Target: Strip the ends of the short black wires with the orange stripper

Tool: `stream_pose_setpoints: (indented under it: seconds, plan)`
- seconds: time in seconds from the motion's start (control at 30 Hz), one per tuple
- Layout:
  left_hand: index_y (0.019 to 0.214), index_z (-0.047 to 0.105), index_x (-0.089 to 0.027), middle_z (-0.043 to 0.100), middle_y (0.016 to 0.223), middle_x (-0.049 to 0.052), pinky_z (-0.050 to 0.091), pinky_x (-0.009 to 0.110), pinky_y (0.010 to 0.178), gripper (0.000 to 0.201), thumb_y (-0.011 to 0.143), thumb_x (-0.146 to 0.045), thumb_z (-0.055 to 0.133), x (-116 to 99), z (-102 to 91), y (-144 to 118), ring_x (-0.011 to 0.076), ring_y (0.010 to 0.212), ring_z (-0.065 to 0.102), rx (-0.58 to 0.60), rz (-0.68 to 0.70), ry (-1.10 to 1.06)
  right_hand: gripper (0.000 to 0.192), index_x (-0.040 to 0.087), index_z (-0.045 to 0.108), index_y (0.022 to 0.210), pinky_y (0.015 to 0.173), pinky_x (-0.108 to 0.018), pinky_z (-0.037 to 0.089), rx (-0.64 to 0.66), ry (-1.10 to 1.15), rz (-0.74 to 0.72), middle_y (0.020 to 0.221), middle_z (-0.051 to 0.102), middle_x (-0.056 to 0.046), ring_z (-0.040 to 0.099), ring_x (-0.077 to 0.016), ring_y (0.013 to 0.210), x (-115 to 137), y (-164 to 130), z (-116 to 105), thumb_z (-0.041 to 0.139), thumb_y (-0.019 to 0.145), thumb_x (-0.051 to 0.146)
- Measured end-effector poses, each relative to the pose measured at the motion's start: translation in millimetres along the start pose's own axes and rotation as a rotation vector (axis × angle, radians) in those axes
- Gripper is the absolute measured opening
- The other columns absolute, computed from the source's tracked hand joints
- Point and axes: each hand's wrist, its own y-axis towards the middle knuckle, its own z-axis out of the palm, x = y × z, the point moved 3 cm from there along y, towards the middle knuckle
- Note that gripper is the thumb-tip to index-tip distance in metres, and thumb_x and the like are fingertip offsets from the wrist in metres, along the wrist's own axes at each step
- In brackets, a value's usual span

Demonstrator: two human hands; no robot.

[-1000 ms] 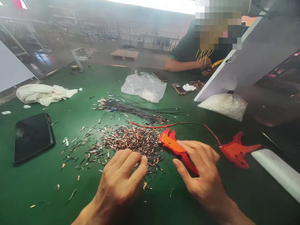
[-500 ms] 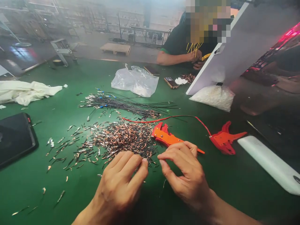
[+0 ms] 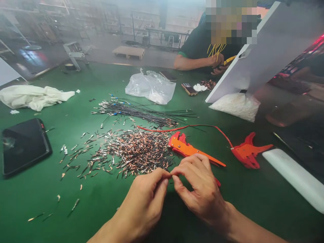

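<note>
My left hand (image 3: 149, 197) is closed in a pinch, its fingertips meeting those of my right hand (image 3: 198, 189) just in front of a pile of short wire offcuts (image 3: 141, 148). The right hand's thumb and index finger are also drawn together. Whatever lies between the fingertips is too small or hidden to make out. Beyond my right hand lie orange-and-red wire strippers (image 3: 189, 150), partly covered by its fingers. A bundle of long black wires (image 3: 136, 113) with metal terminals and some blue ends rests behind the pile.
A second orange-red wire stripper (image 3: 249, 151) with a red cord (image 3: 197, 126) lies right. A phone (image 3: 25, 146) and white cloth (image 3: 37, 97) are left. Plastic bags (image 3: 152, 87) and a white bag (image 3: 236, 106) lie farther back. A co-worker's hands (image 3: 219, 64) hold yellow wires beside a white panel (image 3: 253, 54).
My left hand has turned and moved right, so its fingertips now meet the right hand's. The right hand keeps its pinch. The whole view has shifted slightly.
</note>
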Motion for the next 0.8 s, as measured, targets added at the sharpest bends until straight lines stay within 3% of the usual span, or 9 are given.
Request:
stream_pose_setpoints:
  seconds: [0.2,0.4,0.67,0.8]
  plan:
    - [0.085,0.052,-0.019,0.041,0.058,-0.008,0.027,0.02,0.038,0.019,0.093,-0.008,0.039,-13.6,3.6,0.3,0.0074,0.041,0.032,-0.045,0.083,0.012,0.013,0.019,0.057,0.08,0.081,-0.041,0.04,-0.086,-0.091,0.0,0.068,0.061,-0.001,0.057,-0.0183,0.069,3.6,6.9,-4.5,0.055,0.085,0.007]
    - [0.087,0.045,-0.022,0.037,0.059,-0.009,0.029,0.02,0.037,0.02,0.091,-0.005,0.036,-21.9,3.1,2.7,0.0077,0.039,0.035,-0.063,0.144,0.036,0.016,0.02,0.057,0.074,0.072,-0.035,0.043,-0.161,-0.049,0.041,0.064,0.06,0.0,0.057,-0.0167,0.063,7.2,14.5,-7.7,0.055,0.082,0.006]
    - [0.086,0.04,-0.024,0.032,0.056,-0.011,0.028,0.021,0.036,0.02,0.091,-0.006,0.034,-24.9,5.8,4.8,0.0085,0.036,0.034,-0.043,0.128,0.067,0.016,0.021,0.06,0.072,0.067,-0.033,0.046,-0.216,-0.024,0.126,0.063,0.063,0.001,0.059,-0.0165,0.06,1.9,16.9,-12.0,0.054,0.08,0.008]
    - [0.084,0.039,-0.025,0.035,0.054,-0.011,0.027,0.021,0.035,0.019,0.091,-0.007,0.034,-26.8,7.8,7.7,0.0085,0.034,0.036,-0.056,0.127,0.108,0.015,0.023,0.06,0.069,0.063,-0.031,0.047,-0.231,-0.025,0.202,0.062,0.065,0.002,0.061,-0.0173,0.061,-2.2,16.7,-13.1,0.056,0.077,0.01]
